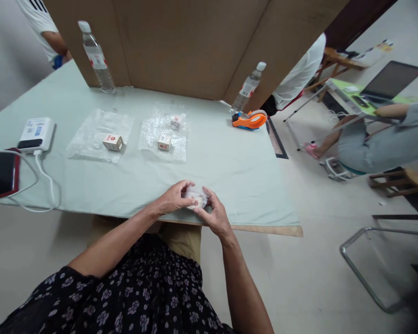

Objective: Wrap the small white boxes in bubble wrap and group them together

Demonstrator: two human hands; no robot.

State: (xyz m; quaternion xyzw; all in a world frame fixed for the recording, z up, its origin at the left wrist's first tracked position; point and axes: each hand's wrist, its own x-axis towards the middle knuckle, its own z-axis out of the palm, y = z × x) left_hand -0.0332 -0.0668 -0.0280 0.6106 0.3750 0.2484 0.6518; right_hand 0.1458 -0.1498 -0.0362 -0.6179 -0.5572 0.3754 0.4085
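Near the front edge of the table, my left hand (178, 196) and my right hand (214, 211) close around a small bundle in clear bubble wrap (198, 198). Inside the wrap something pale with a reddish spot shows through, its shape hard to make out. Thumbs and fingertips press on the bundle from both sides. Beyond my hands lies a bubble wrap sheet (149, 144) carrying a small printed box (164, 143) and another little box (175, 122). Further left, a second small box (113, 142) rests on a crumpled bubble wrap bag (87, 139).
An orange tape dispenser (251, 120) sits at the right edge. Water bottles (99, 65) (247, 88) stand before a tall cardboard panel (181, 46). At left lie a white power bank (36, 134), its cable (48, 178) and a phone (2, 174). Other people sit around the table.
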